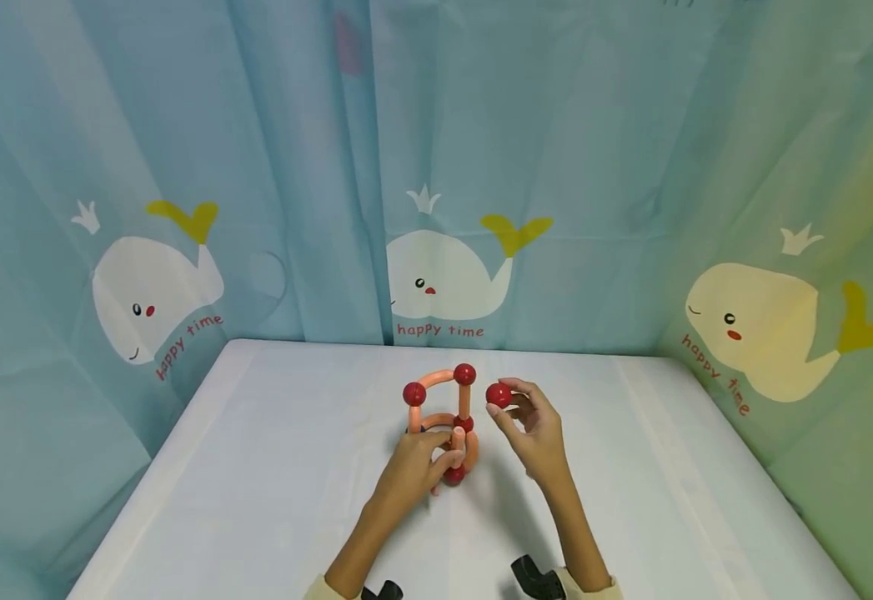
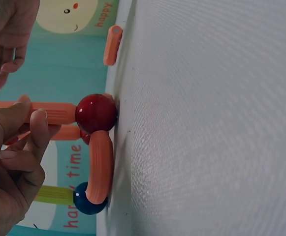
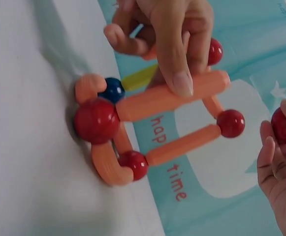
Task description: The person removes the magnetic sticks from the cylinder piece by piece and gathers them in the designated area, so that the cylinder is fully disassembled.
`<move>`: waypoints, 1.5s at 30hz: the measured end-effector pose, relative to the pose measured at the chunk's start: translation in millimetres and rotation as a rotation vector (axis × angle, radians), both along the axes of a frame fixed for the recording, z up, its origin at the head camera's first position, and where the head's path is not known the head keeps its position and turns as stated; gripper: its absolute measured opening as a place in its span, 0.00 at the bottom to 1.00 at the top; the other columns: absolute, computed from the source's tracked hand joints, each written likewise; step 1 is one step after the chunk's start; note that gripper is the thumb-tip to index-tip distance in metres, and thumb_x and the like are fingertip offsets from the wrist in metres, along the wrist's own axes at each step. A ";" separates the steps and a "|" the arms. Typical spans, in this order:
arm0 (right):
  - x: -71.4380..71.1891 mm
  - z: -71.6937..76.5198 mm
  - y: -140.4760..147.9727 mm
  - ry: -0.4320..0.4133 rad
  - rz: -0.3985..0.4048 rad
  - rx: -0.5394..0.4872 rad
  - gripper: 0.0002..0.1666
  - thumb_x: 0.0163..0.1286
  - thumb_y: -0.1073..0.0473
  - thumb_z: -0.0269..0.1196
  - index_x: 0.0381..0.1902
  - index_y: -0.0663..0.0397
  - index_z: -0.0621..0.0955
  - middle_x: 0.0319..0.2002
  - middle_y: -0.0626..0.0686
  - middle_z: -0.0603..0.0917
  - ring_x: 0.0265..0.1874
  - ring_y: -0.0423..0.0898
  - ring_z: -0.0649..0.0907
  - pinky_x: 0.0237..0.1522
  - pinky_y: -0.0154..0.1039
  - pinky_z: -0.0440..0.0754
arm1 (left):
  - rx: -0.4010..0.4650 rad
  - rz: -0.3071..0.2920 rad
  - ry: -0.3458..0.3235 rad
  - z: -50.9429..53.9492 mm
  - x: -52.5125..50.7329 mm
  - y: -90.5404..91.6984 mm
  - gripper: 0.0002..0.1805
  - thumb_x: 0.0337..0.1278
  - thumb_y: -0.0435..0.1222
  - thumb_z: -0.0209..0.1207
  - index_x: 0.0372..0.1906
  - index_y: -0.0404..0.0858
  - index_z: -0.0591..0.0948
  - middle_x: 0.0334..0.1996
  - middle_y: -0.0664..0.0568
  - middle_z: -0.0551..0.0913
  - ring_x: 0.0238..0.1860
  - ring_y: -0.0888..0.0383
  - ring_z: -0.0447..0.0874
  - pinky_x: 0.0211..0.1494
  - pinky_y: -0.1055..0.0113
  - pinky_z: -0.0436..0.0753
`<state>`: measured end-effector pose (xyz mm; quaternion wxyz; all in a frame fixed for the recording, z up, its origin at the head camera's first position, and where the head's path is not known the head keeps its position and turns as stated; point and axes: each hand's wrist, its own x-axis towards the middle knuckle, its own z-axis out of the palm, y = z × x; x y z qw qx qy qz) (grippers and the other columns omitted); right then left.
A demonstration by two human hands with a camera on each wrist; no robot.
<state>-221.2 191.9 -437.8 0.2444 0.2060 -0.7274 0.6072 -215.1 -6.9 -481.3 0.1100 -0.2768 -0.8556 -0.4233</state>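
A magnetic-ball-and-rod frame stands on the white table (image 1: 293,500), with red balls joined by orange rods. My left hand (image 1: 409,473) pinches an upright orange rod (image 3: 152,102) between thumb and fingers. That rod rises from a red ball (image 2: 96,113) low on the frame. Behind it, a blue ball (image 3: 112,90) carries a yellow-green rod (image 2: 54,194). Just right of the frame, my right hand (image 1: 537,433) holds a loose red ball (image 1: 499,395) at its fingertips, apart from the rods. Two red balls, one of them this far one (image 1: 464,374), top the frame, bridged by a curved orange rod (image 1: 436,377).
Blue curtains (image 1: 556,125) printed with whales hang behind and beside the table. Another orange piece (image 2: 113,45) shows near the table surface in the left wrist view. Black wrist devices (image 1: 537,577) sit at the sleeve cuffs.
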 end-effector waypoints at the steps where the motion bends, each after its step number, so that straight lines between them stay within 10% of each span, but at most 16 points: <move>1: -1.2 1.1 2.5 -0.021 -0.007 -0.012 0.24 0.60 0.74 0.66 0.55 0.69 0.76 0.46 0.65 0.80 0.36 0.42 0.84 0.38 0.28 0.82 | -0.010 0.006 0.011 0.2 -0.5 0.2 0.15 0.63 0.47 0.60 0.46 0.41 0.86 0.53 0.50 0.84 0.10 0.77 0.67 0.25 0.79 0.74; 8: -15.8 17.7 19.5 -0.198 -0.147 0.079 0.24 0.61 0.71 0.67 0.54 0.73 0.76 0.50 0.67 0.80 0.39 0.42 0.85 0.39 0.25 0.82 | -0.015 0.026 0.042 3.1 -5.4 1.2 0.12 0.59 0.40 0.64 0.46 0.40 0.86 0.56 0.49 0.83 0.20 0.74 0.73 0.28 0.80 0.74; 16: -79.8 -14.9 52.2 -0.337 -0.254 0.287 0.25 0.63 0.54 0.70 0.54 0.62 0.79 0.49 0.63 0.83 0.46 0.58 0.84 0.37 0.25 0.79 | 0.026 0.001 0.023 2.8 -7.8 0.4 0.21 0.68 0.51 0.52 0.43 0.39 0.86 0.53 0.51 0.82 0.09 0.78 0.65 0.20 0.80 0.72; 23: -127.1 -30.2 62.5 -0.422 -0.275 0.425 0.24 0.63 0.56 0.69 0.52 0.65 0.80 0.47 0.66 0.85 0.48 0.60 0.84 0.43 0.40 0.81 | -0.002 0.029 0.046 3.0 -10.5 -1.4 0.12 0.63 0.42 0.61 0.45 0.40 0.86 0.53 0.50 0.84 0.18 0.72 0.75 0.23 0.81 0.72; 29: -159.7 -40.3 62.9 -0.535 -0.262 0.493 0.25 0.64 0.55 0.68 0.52 0.66 0.79 0.50 0.68 0.83 0.51 0.61 0.81 0.53 0.52 0.78 | -0.053 0.032 0.064 3.3 -11.4 -3.0 0.10 0.63 0.44 0.61 0.37 0.41 0.84 0.32 0.54 0.87 0.11 0.76 0.67 0.25 0.81 0.71; 45: -189.1 -45.0 38.5 -0.615 -0.247 0.478 0.26 0.63 0.60 0.67 0.55 0.70 0.76 0.51 0.69 0.80 0.50 0.60 0.78 0.55 0.52 0.77 | -0.063 0.050 0.073 -1.9 -4.8 1.4 0.09 0.58 0.43 0.65 0.39 0.43 0.85 0.37 0.57 0.87 0.29 0.71 0.77 0.32 0.81 0.74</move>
